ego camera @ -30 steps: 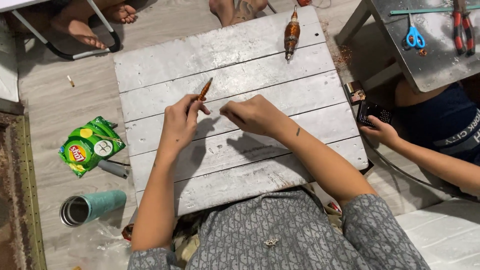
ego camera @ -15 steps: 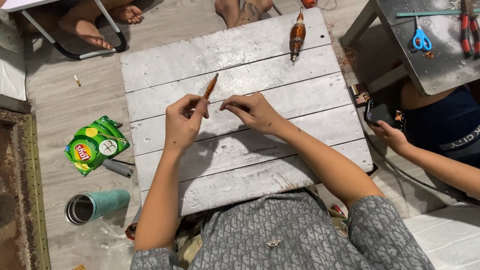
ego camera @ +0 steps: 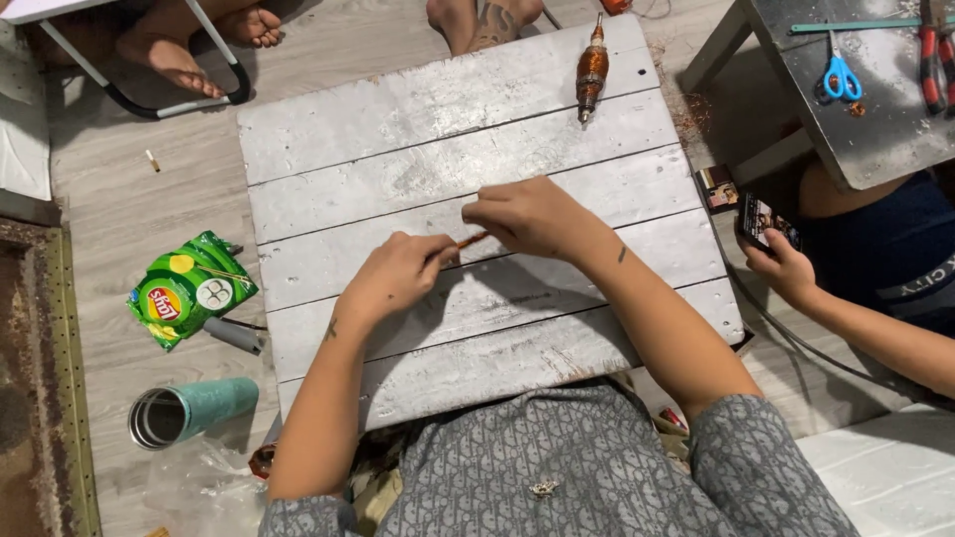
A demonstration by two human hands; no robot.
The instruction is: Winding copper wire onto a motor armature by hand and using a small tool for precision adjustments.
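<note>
Hands meet over the middle of a whitewashed plank table (ego camera: 398,119) — seen from the head camera, the left hand (ego camera: 398,273) and right hand (ego camera: 527,214) are both closed in a pinch on a thin copper-coloured rod (ego camera: 471,240), each gripping one end, the short visible stretch slanting just above the boards. At the table's far edge lies a copper wire spool (ego camera: 591,70). On the floor to the left — a green snack bag (ego camera: 189,288) and a teal tumbler (ego camera: 189,413) on its side. At right, another person's hand (ego camera: 786,268) holds a phone (ego camera: 764,219).
</note>
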